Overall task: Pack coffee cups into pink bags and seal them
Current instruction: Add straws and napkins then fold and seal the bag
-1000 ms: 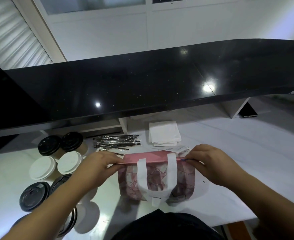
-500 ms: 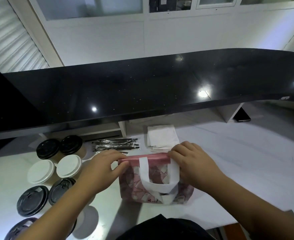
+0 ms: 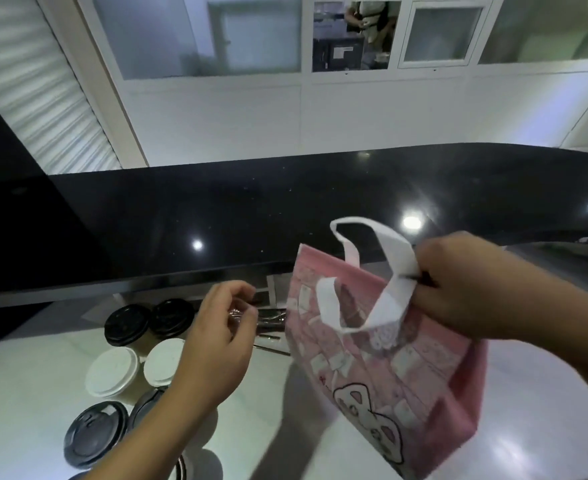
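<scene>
Right hand (image 3: 465, 289) grips the white handle of the pink bag (image 3: 382, 368), lifted at lower right. Left hand (image 3: 216, 344), fingers loosely curled, holds nothing, over lidded cups (image 3: 112, 372) on white counter (image 3: 18, 393). Black ledge (image 3: 216, 216) mid-frame; white panelled wall (image 3: 251, 116) above.

Pink bag (image 3: 382, 358) with white handles (image 3: 398, 268), printed with small white rectangles and a dark-outlined cartoon animal. Cup lids: 2 white (image 3: 112, 372), the other lids black (image 3: 128, 323). Glossy black speckled counter (image 3: 216, 216); white worktop (image 3: 25, 393); white wall panels (image 3: 372, 116).
</scene>
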The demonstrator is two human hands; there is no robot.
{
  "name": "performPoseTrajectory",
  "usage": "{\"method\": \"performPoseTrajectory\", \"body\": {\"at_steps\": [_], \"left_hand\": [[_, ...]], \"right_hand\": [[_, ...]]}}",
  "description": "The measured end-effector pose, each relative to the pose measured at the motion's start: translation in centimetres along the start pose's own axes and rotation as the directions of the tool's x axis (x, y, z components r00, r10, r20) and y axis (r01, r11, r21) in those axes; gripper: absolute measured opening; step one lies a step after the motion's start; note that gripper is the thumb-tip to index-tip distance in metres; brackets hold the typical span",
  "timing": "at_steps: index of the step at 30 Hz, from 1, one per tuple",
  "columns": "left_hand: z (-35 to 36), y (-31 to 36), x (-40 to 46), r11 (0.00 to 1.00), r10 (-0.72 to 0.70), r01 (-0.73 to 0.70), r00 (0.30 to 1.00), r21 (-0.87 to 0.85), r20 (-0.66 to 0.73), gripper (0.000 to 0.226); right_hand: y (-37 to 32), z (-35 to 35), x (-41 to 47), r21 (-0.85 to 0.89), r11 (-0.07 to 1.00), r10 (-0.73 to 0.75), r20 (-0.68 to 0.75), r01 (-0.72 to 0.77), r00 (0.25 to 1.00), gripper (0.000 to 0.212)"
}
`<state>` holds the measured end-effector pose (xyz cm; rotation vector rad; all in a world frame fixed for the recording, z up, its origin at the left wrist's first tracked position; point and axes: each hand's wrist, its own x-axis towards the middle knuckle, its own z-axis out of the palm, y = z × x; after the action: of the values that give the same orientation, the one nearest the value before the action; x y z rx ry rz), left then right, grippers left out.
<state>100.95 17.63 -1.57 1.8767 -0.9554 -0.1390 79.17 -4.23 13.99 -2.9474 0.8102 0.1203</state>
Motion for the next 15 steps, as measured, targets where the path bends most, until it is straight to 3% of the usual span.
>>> {"method": "performPoseTrajectory", "body": {"at_steps": [5, 10, 15], "left_hand": [[-2.8, 3.0, 2.2, 0.995, 0.08, -0.081, 0.997, -0.054, -0.013, 0.018], [-4.7, 3.0, 5.2, 0.991, 0.089, -0.078, 0.992, -0.113, 0.094, 0.054], [-6.2, 1.4, 9.8, 0.986, -0.024, 0.043, 0.993, -0.164, 0.118, 0.08]], "right_hand": [[-2.0, -7.1, 4.3, 0.077, 0.996, 0.047, -0.167, -0.034, 0.985, 0.037], [-5.6, -9.6, 12.0, 0.176, 0.984, 0.062, -0.322, -0.004, 0.945, 0.037], [-11.0, -9.0, 20.9, 0.22, 0.975, 0.076, -0.426, 0.021, 0.902, 0.031]]}}
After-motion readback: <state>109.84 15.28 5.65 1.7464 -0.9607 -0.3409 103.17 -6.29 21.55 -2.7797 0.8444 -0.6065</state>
